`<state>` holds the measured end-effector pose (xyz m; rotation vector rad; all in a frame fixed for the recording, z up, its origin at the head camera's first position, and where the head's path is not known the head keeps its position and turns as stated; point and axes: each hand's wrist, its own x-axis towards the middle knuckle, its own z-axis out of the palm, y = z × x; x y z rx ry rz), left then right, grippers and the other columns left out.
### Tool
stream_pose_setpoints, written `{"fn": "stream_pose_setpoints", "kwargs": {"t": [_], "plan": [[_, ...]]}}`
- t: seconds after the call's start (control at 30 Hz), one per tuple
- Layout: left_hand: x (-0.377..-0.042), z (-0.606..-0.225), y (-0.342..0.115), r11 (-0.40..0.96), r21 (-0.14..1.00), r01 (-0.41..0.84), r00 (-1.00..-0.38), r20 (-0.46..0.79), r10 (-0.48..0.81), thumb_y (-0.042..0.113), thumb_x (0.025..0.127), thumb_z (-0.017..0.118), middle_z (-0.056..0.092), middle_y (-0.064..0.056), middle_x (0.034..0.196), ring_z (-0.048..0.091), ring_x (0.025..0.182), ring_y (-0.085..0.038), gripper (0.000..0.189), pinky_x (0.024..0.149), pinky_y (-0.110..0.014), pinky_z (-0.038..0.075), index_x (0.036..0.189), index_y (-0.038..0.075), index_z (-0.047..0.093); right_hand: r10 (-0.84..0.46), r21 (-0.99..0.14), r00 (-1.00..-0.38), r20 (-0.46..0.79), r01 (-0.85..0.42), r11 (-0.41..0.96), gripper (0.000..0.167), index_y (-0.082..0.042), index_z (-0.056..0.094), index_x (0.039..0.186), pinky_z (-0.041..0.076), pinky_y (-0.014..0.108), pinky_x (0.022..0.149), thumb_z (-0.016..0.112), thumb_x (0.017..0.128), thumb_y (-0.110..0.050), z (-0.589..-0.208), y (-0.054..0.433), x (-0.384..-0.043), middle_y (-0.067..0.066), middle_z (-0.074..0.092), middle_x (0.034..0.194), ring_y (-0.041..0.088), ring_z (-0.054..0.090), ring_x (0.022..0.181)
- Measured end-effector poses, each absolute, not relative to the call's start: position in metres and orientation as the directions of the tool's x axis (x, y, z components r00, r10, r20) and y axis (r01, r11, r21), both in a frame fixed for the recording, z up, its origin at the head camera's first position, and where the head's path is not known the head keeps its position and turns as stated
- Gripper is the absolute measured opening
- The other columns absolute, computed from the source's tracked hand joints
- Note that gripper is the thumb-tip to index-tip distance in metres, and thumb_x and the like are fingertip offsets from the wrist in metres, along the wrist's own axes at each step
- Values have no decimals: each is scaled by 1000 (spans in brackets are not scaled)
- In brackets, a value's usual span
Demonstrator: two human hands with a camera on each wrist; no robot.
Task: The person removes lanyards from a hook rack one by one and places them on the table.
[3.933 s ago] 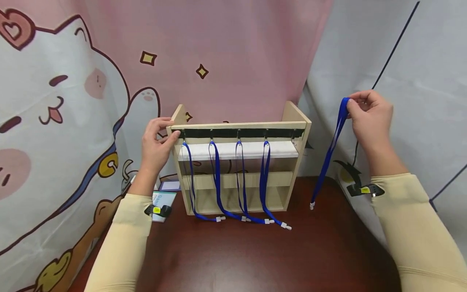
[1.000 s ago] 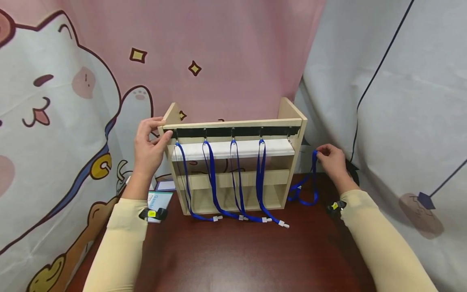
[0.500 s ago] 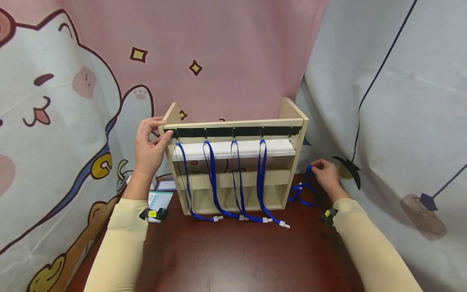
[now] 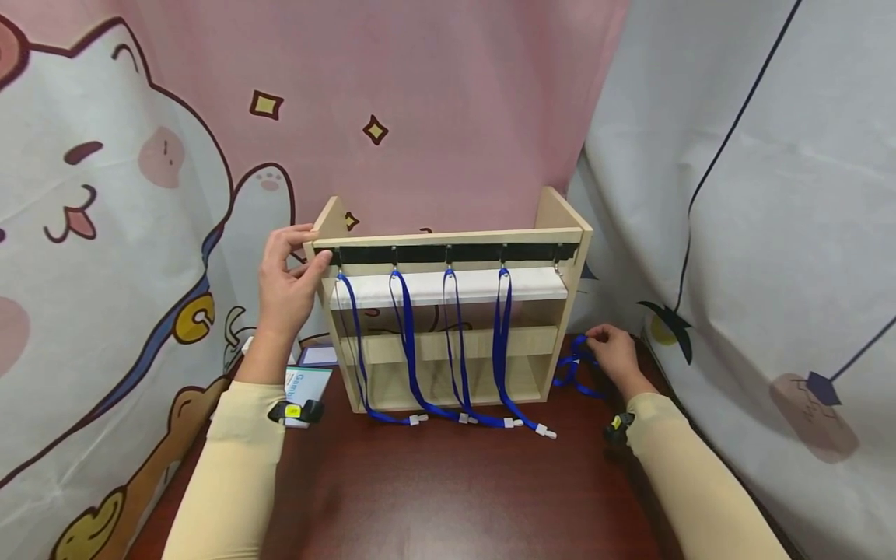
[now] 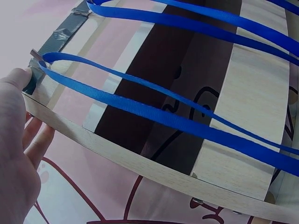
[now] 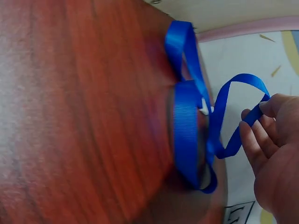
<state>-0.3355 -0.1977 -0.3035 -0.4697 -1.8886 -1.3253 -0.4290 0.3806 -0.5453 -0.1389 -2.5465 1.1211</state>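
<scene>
My left hand [image 4: 285,284] grips the upper left corner of a small wooden shelf [image 4: 448,236], thumb on the front by the black strip [image 4: 420,254] and fingers behind. Blue lanyards [image 4: 500,334] with white clips hang from metal hooks along that strip; the rightmost hook [image 4: 557,257] holds none. To the right of the shelf, my right hand [image 4: 614,354] pinches one end of a loose blue lanyard [image 6: 186,126] between thumb and fingers. The rest of this lanyard lies in loops on the table, its white clip [image 6: 204,108] partly hidden among them.
The shelf stands on a dark reddish table [image 4: 448,482]. Behind its left side lie a booklet [image 4: 308,385] and a white-and-blue item [image 4: 319,356]. A printed pink curtain [image 4: 476,117] hangs behind, and a white one [image 4: 770,257] closes off the right.
My right hand has come down and inward from high on the right, lowering the lanyard into loops on the table beside the shelf. My left hand keeps its grip on the shelf corner.
</scene>
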Motion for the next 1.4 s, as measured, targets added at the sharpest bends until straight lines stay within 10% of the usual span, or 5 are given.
{"fn": "stream_pose_setpoints", "kwargs": {"t": [0.3,0.73,1.17,1.4], "plan": [[-354,-315,-207,415,627,659,-635,760,-139,7,105,75,57,-11,152,56,130,-19,32,102,-35,62,135,-2,67,171,-718,-950,261,-72,692,20,5,76,119,52,42,86,69,104,-6,-555,377,-428,27,75,121,39,68,106],[-364,-317,-212,399,620,676,-622,770,-144,9,104,77,58,-7,152,57,131,-19,32,100,-33,63,135,1,69,120,-785,-971,209,-93,613,30,5,72,129,59,28,67,72,106,-13,-539,380,-418,27,73,121,38,74,94],[-361,-315,-214,395,619,678,-627,768,-127,19,105,79,58,2,151,56,131,-16,33,103,-44,63,136,8,71,134,-761,-935,330,-179,624,29,-1,75,126,51,19,81,73,108,-23,-505,372,-391,19,77,122,18,68,101],[-362,-322,-214,380,624,683,-630,766,-128,18,104,80,59,2,149,58,131,-17,33,102,-39,63,135,7,71,256,-818,-853,454,-285,499,23,0,76,119,56,16,68,75,108,-20,-472,352,-362,11,77,101,6,67,78]]}}
